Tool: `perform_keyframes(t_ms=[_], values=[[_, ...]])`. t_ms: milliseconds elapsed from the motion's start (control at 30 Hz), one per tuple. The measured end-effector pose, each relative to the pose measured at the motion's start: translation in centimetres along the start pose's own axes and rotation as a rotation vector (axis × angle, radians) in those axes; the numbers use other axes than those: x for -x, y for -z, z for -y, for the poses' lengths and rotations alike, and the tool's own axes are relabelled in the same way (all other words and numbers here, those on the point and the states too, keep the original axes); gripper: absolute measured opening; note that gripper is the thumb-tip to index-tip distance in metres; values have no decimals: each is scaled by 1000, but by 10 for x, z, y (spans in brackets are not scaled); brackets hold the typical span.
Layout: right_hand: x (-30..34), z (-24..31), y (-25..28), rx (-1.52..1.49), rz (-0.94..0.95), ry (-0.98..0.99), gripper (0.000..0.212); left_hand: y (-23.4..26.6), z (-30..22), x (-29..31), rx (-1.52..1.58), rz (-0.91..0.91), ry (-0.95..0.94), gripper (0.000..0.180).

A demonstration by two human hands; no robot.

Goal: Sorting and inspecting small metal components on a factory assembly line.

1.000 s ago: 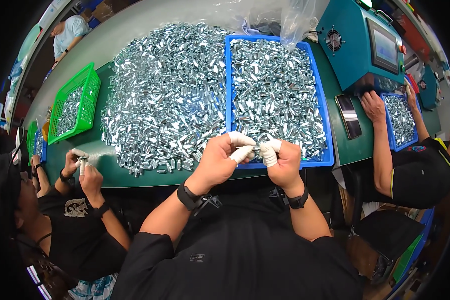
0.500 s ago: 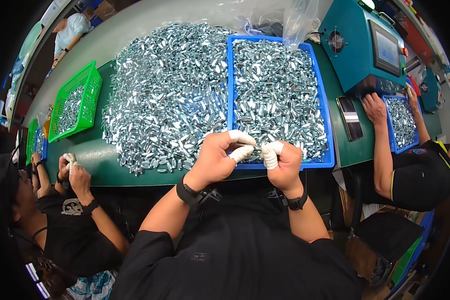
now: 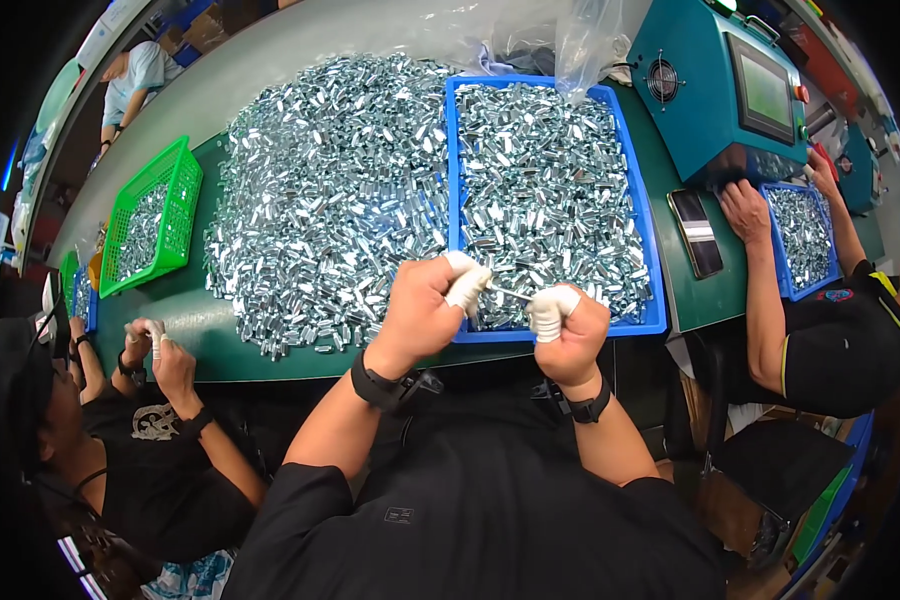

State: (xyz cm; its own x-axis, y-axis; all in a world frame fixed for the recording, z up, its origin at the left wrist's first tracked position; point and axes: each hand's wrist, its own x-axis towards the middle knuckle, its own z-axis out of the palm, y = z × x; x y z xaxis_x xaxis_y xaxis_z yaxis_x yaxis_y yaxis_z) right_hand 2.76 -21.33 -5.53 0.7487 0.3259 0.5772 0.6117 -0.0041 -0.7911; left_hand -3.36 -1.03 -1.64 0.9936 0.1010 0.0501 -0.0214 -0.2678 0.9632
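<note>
Thin silvery rod-like piece [image 3: 512, 292], held just right of the centre of the frame, slanting slightly down to the right, above the near end of a large rectangular blue plastic tray [image 3: 654, 270]. On its left end, left hand [image 3: 420, 310], with white coverings on thumb and forefinger, pinched tight around the piece; on its right end, right hand [image 3: 573, 335], likewise white-covered, grasping the piece with the fingers curled in. Cannot tell its full length under the fingertips. On both wrists, black bands [image 3: 375, 385]. Inside the tray, plenty of small shiny silver pieces [image 3: 550, 180]; just beside it, across the upper middle, a broad loose heap [image 3: 330, 190] of the same on a dark green tabletop [image 3: 220, 350]. At the left of the frame, a perforated bright-green plastic basket [image 3: 178, 225], partly filled with silvery pieces. At lower left, another person's hands [image 3: 177, 368], close together. At upper right, a boxy teal machine [image 3: 695, 120] with a lit screen [image 3: 765, 95]; below, a dark rectangular phone [image 3: 695, 233] lying flat, near a co-worker's hand [image 3: 745, 210] and a smaller blue tray [image 3: 805, 293].
</note>
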Motion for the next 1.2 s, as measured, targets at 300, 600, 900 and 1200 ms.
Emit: perform_keyframes(t_ms=[300, 600, 900, 1200], values=[[-3, 2, -4, -83, 2, -138, 17, 27, 2, -11, 248, -193, -97, 21], [-4, -3, -1, -14, 43, -77, 18, 65, 34, 8, -941, -119, -155, 36], [-3, -4, -4, -66, 42, -153, 17, 34, 16, 6, 246, -276, 144, 18], [-2, -3, -4, -75, 39, -164, 15, 10, 15, 18, 509, -122, 125, 17]])
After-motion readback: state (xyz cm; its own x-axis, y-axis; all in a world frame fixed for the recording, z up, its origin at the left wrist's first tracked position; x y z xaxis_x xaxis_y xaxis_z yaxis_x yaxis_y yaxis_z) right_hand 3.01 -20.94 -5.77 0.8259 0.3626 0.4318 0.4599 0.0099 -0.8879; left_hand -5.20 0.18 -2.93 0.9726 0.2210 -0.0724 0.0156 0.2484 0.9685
